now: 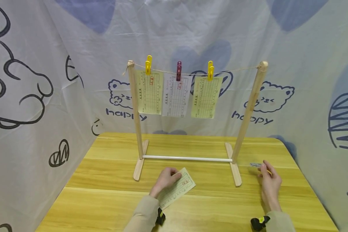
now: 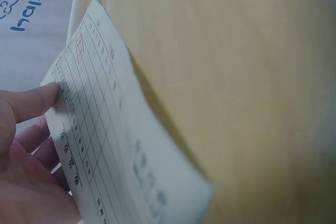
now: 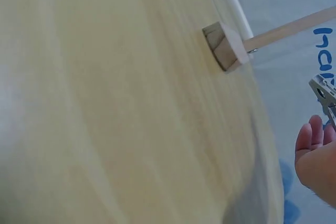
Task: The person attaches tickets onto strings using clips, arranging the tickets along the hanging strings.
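My left hand (image 1: 165, 179) pinches a pale yellow printed form (image 1: 177, 190) along one edge, thumb on its printed face. In the left wrist view the form (image 2: 105, 124) is tilted above the wood, with a red stamped box near its far end. Over to the right, my right hand (image 1: 271, 187) holds a small grey clip (image 1: 255, 164) at its fingertips. Only part of that clip (image 3: 324, 94) and of the hand shows at the right edge of the right wrist view.
A wooden rack (image 1: 136, 122) stands at the back, its string (image 1: 237, 70) tied between two posts. Yellow clips (image 1: 210, 71) and a dark red clip (image 1: 178, 71) hold two yellow forms (image 1: 206, 98) and a white form (image 1: 176, 96). A white rod (image 1: 188, 158) joins the feet on the table (image 1: 104, 187).
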Available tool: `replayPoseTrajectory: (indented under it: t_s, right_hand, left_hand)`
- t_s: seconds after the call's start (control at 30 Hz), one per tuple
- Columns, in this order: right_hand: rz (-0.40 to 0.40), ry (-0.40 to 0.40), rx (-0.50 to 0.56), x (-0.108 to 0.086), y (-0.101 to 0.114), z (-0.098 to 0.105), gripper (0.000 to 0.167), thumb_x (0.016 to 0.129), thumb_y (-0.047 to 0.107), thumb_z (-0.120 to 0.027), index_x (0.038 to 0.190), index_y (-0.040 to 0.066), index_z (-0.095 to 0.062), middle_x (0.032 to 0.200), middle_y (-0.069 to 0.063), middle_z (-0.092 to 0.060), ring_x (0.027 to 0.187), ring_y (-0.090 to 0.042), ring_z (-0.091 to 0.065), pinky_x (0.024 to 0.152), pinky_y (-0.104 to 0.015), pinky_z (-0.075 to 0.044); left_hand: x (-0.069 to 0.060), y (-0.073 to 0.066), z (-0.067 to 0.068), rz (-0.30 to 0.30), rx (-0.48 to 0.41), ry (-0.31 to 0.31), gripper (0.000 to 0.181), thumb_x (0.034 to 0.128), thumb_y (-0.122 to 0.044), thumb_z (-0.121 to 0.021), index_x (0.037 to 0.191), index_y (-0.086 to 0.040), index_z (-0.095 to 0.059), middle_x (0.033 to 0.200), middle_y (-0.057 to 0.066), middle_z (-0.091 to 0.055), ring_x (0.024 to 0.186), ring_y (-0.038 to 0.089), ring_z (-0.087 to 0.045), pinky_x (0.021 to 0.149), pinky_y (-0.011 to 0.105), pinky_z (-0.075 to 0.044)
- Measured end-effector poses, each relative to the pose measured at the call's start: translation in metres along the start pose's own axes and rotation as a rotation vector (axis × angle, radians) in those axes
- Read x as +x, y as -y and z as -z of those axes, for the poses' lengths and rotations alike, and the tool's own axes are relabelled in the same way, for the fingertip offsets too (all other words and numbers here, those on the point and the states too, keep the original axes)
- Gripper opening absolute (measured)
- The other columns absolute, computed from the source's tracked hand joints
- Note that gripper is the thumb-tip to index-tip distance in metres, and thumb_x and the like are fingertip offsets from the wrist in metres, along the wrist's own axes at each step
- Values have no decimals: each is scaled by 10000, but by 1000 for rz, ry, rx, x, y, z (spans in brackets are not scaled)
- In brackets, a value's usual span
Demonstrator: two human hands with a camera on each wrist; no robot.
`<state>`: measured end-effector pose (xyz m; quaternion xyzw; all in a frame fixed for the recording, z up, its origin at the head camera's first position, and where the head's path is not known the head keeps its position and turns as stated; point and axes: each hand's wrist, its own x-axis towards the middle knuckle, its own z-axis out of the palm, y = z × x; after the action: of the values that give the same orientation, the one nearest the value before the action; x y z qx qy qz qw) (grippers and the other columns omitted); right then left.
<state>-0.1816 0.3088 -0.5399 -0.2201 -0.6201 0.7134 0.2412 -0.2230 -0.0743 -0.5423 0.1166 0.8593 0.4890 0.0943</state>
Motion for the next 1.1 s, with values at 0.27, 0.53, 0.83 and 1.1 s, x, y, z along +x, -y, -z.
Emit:
replayPoseTrajectory:
  t_s: [0.27,0.53,0.83,1.1]
  right_hand:
    - [18,-20,219,-1,10,-8,392,948,143,-690,1316,20,-633,1047,60,-632,881,4,-646,746,-117,-544]
    - [-27,-32,478,-1,26,-17,244,896,-7,-711,1136,36,-710,1043,-7,-667,877,-70,-662,732,-171,-569]
    - [26,30,699,-3,44,-27,242,890,-67,-682,1130,-43,-665,952,-76,-653,833,-144,-660,715,-225,-590]
    - [73,64,795,-6,62,-36,263,892,-105,-656,1154,-80,-654,944,-109,-636,780,-172,-646,639,-241,-582]
  left_hand:
    - [2,2,-3,-30,-13,-34,210,974,-182,-654,902,1,-729,757,51,-658,626,85,-499,548,183,-414]
    - [2,-2,-3,-28,-42,-65,220,973,-190,-654,937,11,-735,793,99,-686,644,81,-515,564,175,-432]
    - [3,-9,-3,-46,-70,-137,227,969,-206,-663,947,3,-748,829,123,-723,658,59,-528,579,164,-443]
    - [3,-18,-3,-70,-126,-201,231,958,-214,-677,989,3,-748,906,151,-753,748,74,-612,671,180,-529]
